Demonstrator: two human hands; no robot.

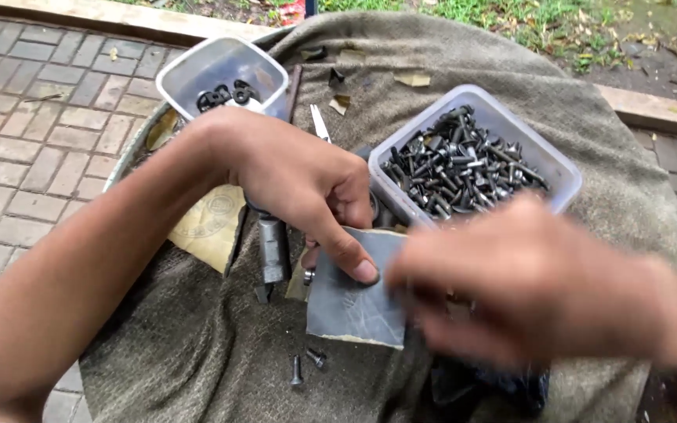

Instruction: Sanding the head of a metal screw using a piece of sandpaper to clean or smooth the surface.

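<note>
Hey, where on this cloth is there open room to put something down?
Bare cloth lies lower left, bordered by the left hand, the grey sandpaper sheet and two loose bolts. More lies far right, beyond the tub of bolts. The middle is crowded: both tubs, a metal tool and the blurred right hand.

1 close downward head view

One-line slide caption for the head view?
Left hand pins grey sandpaper on cloth; blurred right hand rubs beside tub of bolts.
</note>
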